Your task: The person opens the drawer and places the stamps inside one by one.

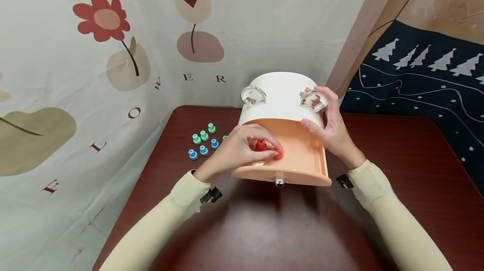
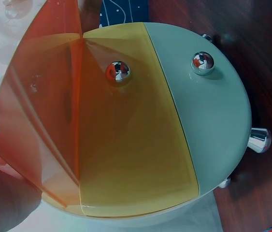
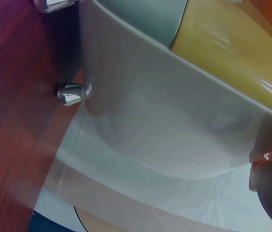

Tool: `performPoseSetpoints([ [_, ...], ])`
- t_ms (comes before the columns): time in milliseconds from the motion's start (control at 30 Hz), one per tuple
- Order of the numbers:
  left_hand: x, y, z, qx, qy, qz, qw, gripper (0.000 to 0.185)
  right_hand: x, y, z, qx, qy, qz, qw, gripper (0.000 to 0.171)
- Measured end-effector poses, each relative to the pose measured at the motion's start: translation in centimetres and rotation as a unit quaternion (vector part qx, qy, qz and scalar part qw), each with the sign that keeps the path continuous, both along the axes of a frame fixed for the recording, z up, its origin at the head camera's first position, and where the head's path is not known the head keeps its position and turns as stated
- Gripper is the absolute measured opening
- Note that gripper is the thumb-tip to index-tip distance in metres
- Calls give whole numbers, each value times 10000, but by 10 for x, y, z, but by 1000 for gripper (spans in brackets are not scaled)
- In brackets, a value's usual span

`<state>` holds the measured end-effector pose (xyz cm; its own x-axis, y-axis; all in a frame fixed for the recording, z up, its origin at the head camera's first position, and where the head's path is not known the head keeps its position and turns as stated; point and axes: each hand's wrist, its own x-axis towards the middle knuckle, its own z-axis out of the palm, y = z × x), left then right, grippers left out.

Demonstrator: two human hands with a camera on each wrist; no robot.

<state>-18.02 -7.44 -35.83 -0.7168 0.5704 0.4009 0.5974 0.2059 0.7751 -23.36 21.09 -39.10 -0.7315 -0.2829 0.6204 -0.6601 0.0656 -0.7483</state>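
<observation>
Nearest to me, the open peach drawer [image 1: 302,166] is sticking out of the white box [image 1: 281,94] toward my chest, its round silver knob [image 1: 279,180] facing me at the front edge. My left hand [image 1: 242,149] is reaching over the drawer's left rim, fingers curled down and pinching together; I am holding two red pegs, one [image 1: 260,145] showing between my fingertips and another [image 1: 279,151] at the tip of my forefinger, both just above the drawer floor. My right hand [image 1: 329,126] is resting against the right side of the white box, fingers lightly bent and spread, thumb lying along the edge where the drawer comes out, fingertips touching one of the chrome feet [image 1: 314,101] (the box is lying on its back on the dark red table [image 1: 397,170], so its feet are pointing up). I am counting two chrome feet from the head view, the other one [image 1: 252,96] on the left.

Farther off, to the left of my left hand, small pegs are standing on the table: three green ones [image 1: 204,133] in a loose row and behind my hand at least four blue ones [image 1: 203,150], the last partly hidden by my knuckles. Beyond everything, a flower-printed cloth [image 1: 113,44] is hanging as a backdrop.
</observation>
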Motion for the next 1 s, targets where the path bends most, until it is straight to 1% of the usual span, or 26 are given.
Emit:
performPoseSetpoints([
  [133, -1, -2, -2, 23, 105, 16, 9999, 24, 0, 0, -3, 31, -49, -43, 10000, 83],
  [233, 0, -6, -3, 135, 123, 18, 9998, 30, 0, -1, -4, 48, -62, -65, 9999, 83],
  [367, 5, -14, -6, 463, -48, 45, 9989, 32, -1, -3, -6, 27, -68, -21, 10000, 83],
  [433, 7, -17, -8, 714, -197, 65, 9972, 31, -1, -4, -6, 48, -58, -27, 10000, 83],
  [500, 10, -20, -10, 950, -234, 116, 9951, 29, 0, -4, -6, 34, -56, -30, 10000, 83],
  [567, 12, -23, -13, 1157, -105, 206, 9930, 28, 0, -4, -6, 30, -54, -41, 10000, 83],
  [700, 15, -27, -21, 1512, 443, 458, 9865, 27, 0, -3, -4, 29, -10, -23, 10000, 82],
  [767, 17, -28, -24, 1684, 608, 550, 9823, 27, -1, -2, -3, 62, 21, -23, 10000, 82],
  [867, 19, -30, -28, 1899, 646, 674, 9773, 24, -1, 0, -1, 113, 53, -55, 9999, 82],
  [933, 20, -33, -30, 2098, 598, 684, 9735, 22, -2, 2, -1, 151, 42, -81, 9998, 82],
  [1000, 21, -35, -33, 2284, 633, 722, 9688, 22, -2, 3, -1, 155, 51, -86, 9998, 82],
])
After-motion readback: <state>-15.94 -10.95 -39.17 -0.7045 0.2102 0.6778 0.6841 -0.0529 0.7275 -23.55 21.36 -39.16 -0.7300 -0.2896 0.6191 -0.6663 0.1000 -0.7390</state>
